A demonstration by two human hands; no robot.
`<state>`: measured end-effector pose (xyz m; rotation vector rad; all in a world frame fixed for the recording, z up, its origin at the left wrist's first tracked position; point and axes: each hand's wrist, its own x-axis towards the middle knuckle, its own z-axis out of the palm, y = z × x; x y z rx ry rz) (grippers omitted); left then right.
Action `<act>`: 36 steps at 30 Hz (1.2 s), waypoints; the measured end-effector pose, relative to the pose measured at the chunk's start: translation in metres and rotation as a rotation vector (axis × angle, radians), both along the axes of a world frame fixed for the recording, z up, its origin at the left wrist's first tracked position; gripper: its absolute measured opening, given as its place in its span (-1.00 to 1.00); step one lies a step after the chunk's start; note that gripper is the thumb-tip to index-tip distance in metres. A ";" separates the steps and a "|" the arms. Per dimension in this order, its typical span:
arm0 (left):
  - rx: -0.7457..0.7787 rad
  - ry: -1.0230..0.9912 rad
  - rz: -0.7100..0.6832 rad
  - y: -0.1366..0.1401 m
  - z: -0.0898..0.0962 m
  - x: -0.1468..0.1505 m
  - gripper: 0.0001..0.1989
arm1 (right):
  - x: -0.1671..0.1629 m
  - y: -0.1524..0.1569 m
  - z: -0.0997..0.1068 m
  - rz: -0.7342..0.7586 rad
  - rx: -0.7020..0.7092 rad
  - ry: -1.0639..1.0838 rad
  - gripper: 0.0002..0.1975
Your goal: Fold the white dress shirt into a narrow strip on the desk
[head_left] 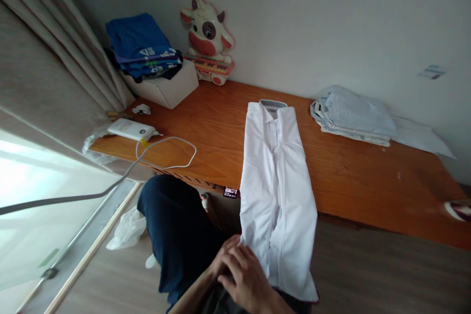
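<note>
A white button-up shirt (276, 176), folded lengthwise into a narrow strip, lies collar-first on the wooden table (353, 176). Its lower half hangs off the near edge over my lap. My left hand (222, 259) comes in from the lower left and pinches the shirt's lower left edge. My right hand (249, 282) lies partly over the left hand, fingers stretched out flat against the same edge of the shirt. My leg in dark blue trousers (172, 230) is below the table edge.
A stack of folded pale shirts (351, 115) lies at the back right on paper. At the back left a white box (165, 87) carries folded blue clothes (142, 44), beside a cow-shaped toy keyboard (209, 44). A white power bank (130, 129) with its cable sits near the curtain (47, 68).
</note>
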<state>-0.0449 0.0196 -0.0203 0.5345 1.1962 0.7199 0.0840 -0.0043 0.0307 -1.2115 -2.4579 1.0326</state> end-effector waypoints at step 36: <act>0.302 0.099 0.018 0.012 0.003 0.021 -0.40 | 0.059 -0.039 -0.033 0.096 -0.003 -0.290 -0.89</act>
